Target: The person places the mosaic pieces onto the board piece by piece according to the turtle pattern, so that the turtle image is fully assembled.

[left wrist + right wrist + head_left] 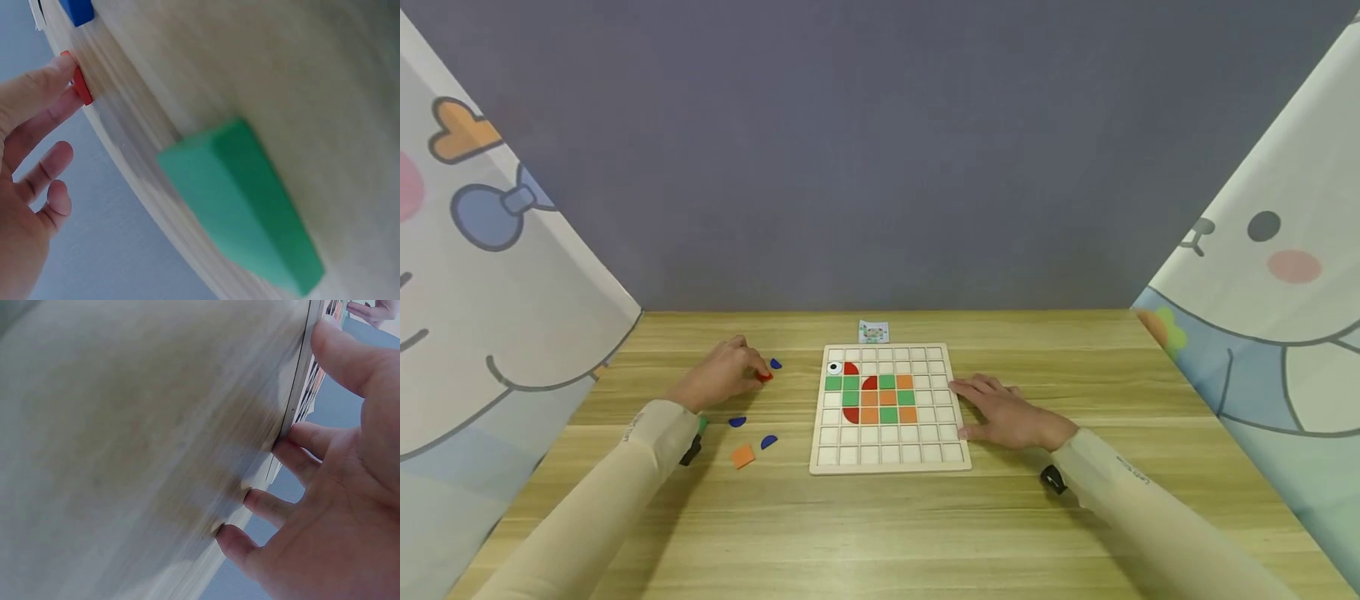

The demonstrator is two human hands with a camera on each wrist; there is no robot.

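Left of the board, my left hand (pixel 727 372) pinches a small red piece (pixel 81 86) between thumb and finger at the table surface. A blue piece (pixel 776 364) lies just beyond those fingers. The white grid board (pixel 891 468) holds red, green and orange pieces and an eye piece (pixel 834 367) in its cells. At the board's right edge rests my right hand (pixel 1003 414). In the right wrist view its thumb (pixel 344 356) touches the board's edge, and other fingertips meet the tabletop.
Near the left forearm lie two blue half-round pieces, one nearer the hand (pixel 737 422), an orange square (pixel 742 456) and a green piece (pixel 244 206), partly hidden by the sleeve in the head view. A small printed card (pixel 873 332) lies behind the board.
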